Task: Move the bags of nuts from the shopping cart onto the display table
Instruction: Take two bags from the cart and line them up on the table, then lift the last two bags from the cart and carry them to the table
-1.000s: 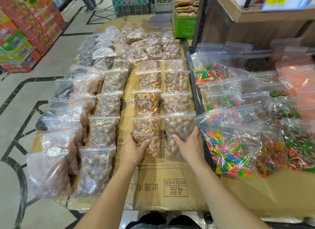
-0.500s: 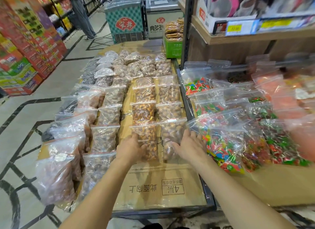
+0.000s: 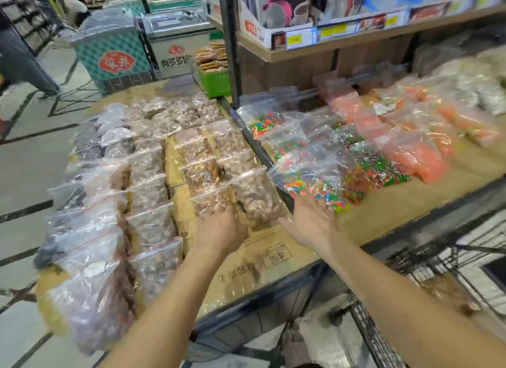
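The display table [image 3: 262,255] ahead of both hands carries rows of bagged nuts, so most of the work looks done. The shopping cart [image 3: 427,260] sits behind the right hand [image 3: 312,222], its contents too blurred to judge. The nearest bag of nuts [image 3: 210,200] lies under the left hand [image 3: 221,230], whose fingers rest flat on it. The right hand is spread and empty.

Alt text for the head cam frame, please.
A person's left hand rests on a bag of nuts on a cardboard-covered display table; the right hand is open beside it. Candy bags lie to the right.
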{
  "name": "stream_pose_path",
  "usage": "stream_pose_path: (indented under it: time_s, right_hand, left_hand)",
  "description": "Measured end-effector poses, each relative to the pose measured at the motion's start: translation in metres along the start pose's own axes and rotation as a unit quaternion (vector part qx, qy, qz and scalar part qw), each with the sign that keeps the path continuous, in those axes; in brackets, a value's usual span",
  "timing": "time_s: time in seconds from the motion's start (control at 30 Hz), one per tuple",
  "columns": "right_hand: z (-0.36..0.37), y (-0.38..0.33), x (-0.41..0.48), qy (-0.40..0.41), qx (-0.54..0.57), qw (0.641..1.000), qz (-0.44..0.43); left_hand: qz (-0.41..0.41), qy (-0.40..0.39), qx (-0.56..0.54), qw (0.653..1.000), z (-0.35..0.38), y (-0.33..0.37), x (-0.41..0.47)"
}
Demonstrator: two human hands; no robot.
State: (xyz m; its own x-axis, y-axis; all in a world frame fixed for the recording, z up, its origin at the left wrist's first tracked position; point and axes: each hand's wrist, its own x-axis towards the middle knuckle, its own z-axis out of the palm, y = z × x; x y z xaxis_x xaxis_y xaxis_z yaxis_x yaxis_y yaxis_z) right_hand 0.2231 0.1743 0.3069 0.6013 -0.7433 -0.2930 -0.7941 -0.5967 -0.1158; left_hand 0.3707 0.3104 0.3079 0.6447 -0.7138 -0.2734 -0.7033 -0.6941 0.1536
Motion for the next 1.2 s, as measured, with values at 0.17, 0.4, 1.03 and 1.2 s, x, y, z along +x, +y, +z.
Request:
stream_pose_path:
  time_s: [0.17,0.4,1.03,1.2]
  right_hand:
    - [0.011,0.008,-0.045,-0.015,0.002,0.998,0.055]
    - [0.018,0.046,-0.097,0.002,0.015,0.993,0.115]
    - [0.067,0.249,-0.163,0.028,0.134,0.953,0.271]
    - [0.082,0.294,-0.179,0.021,0.166,0.939,0.299]
  left_hand:
    - [0.055,-0.018,0.0,0.998,0.014,0.004,-0.028]
    - [0.131,-0.022,0.027,0.991,0.03,0.033,-0.045]
    - [0.303,-0.074,0.135,0.94,0.09,0.27,-0.078]
    - [0.338,-0.077,0.157,0.925,0.115,0.321,-0.084]
